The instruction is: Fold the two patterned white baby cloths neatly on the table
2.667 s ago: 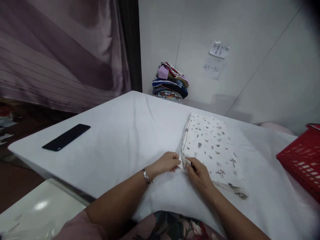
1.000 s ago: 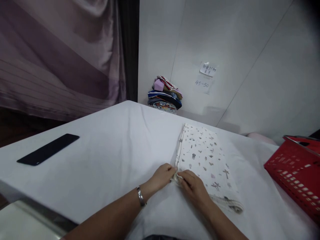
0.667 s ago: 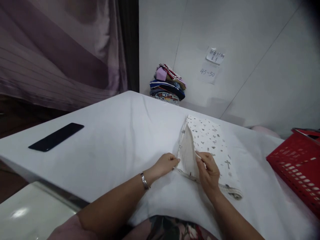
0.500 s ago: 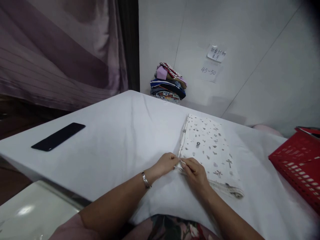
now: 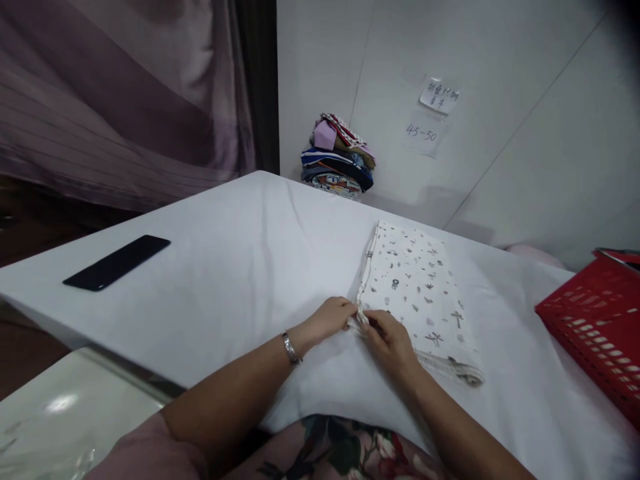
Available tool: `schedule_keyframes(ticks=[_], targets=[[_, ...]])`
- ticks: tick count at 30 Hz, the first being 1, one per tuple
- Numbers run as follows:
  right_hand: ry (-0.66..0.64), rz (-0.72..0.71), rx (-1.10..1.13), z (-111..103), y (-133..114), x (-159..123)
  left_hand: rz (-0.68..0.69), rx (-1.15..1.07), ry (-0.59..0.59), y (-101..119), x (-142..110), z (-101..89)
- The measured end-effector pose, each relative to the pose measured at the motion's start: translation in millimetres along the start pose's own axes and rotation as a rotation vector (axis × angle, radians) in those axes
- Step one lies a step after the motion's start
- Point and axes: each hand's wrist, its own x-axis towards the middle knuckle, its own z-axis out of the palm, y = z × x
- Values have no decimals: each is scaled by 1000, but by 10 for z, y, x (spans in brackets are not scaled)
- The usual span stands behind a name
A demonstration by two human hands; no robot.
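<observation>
A folded white cloth [image 5: 407, 287] with small grey-brown prints, palm trees among them, lies on the white-covered table [image 5: 215, 267]. My left hand [image 5: 333, 316], with a silver bracelet at the wrist, pinches the cloth's near left corner. Close beside it, my right hand [image 5: 393, 343] grips the same corner, thumb and fingers closed on the layered edge. The fingertips of both hands almost meet there, and the fabric between them is partly hidden. Along the near side, the stacked layers end in a rolled fold at the right.
A red plastic basket [image 5: 595, 320] stands at the table's right edge. On the left lies a dark flat phone-like object [image 5: 118, 263]. A stack of folded fabrics [image 5: 337, 160] sits by the wall, below and left of paper notes [image 5: 433, 113]. A pinkish curtain [image 5: 125, 100] hangs at the left.
The view has shifted slightly. Both hands stay at the near left corner, and the right fingers have lifted its edge a little. The rest of the cloth lies as before.
</observation>
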Motion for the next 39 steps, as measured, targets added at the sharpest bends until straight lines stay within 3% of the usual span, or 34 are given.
schedule_keyframes(ticks=[9, 14, 18, 21, 24, 30, 35, 39], targets=[[-55, 28, 124, -51, 37, 25, 5, 16, -120, -20, -19, -76], [122, 22, 148, -88, 5, 12, 79, 153, -47, -50, 8, -34], [273, -99, -1, -127, -32, 4, 94, 201, -9, -34, 6, -20], [164, -180, -154, -77, -44, -1, 88, 202, 32, 8, -25, -25], [77, -174, -194, -14, -45, -1, 76, 191, 40, 51, -61, -29], [148, -148, -214, -10, -41, 9, 13, 37, -11, 62, -77, -17], [25, -137, -250, 16, -103, -7, -23, -89, -62, 32, -53, -7], [24, -93, -149, 10, -96, 2, 1, -144, -95, 38, -47, -24]])
